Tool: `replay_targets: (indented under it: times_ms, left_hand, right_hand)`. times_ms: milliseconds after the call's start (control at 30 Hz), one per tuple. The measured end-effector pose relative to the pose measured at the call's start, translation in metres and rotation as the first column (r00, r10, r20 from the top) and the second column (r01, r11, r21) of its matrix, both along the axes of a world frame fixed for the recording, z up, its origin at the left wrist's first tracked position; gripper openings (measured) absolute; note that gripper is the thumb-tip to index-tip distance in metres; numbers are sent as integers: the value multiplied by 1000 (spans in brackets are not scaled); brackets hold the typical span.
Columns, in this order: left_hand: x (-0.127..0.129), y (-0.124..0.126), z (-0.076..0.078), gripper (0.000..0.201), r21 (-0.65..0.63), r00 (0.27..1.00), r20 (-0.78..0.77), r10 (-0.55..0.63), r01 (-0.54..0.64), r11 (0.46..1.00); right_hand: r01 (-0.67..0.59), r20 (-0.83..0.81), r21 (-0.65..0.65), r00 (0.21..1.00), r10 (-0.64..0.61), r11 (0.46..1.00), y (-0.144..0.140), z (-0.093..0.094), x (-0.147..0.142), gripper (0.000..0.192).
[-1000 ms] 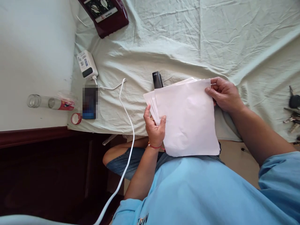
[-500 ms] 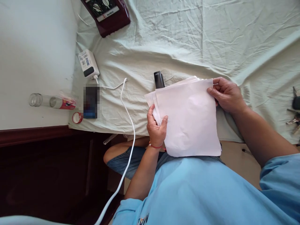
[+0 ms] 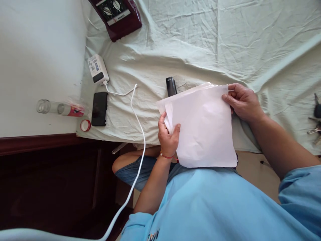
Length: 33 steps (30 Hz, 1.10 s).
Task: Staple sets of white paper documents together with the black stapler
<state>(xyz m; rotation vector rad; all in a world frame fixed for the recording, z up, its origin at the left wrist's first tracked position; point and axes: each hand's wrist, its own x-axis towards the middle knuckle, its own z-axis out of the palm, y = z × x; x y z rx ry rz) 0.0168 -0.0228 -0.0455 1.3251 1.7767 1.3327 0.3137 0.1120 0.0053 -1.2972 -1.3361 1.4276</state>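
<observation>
We count one sheaf of white paper sheets (image 3: 204, 127), one black stapler (image 3: 171, 86), one phone (image 3: 99, 108), one white charger (image 3: 97, 69), one bottle (image 3: 59, 108), one tape roll (image 3: 85, 125), one maroon device (image 3: 117, 15) and one bunch of keys (image 3: 315, 117).

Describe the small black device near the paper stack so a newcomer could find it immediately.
Start at the pale green sheet, then find the stack of white papers held by both hands. The black stapler-like device pokes out from behind its top left edge, darker and narrower than the flat phone further left.

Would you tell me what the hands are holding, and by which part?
A stack of white paper sheets: left hand grips the left edge, right hand the top right corner.
</observation>
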Motion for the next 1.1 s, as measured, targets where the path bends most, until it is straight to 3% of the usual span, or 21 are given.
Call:
replay_targets:
  times_ms: [500, 667, 800, 867, 1033, 1100]
  left_hand:
    - [1, 2, 6, 42, -11, 998, -31, 59, -59, 998]
    - [6, 3, 8, 61, 71, 994, 93, 51, -58, 996]
    - [7, 3, 11, 97, 22, 985, 169, 42, -46, 999]
    - [5, 4, 12, 103, -5, 980, 193, 37, -37, 999]
    - [3, 7, 16, 59, -73, 981, 187, -50, 64, 995]
    - [4, 9, 19, 51, -87, 986, 155, -56, 70, 994]
  right_hand:
    - [-13, -10, 3, 1000, 13, 1000, 0, -1, 0, 19]
    - [-15, -50, 36, 999, 17, 999, 1, -5, 1, 21]
    - [-16, -85, 45, 996, 20, 999, 1, -6, 1, 22]
    - [-28, -93, 45, 995, 32, 999, 0, -6, 2, 24]
    - [-57, -102, 57, 993, 62, 997, 0, -8, 2, 30]
    - [-62, -107, 73, 992, 69, 995, 0, -10, 2, 32]
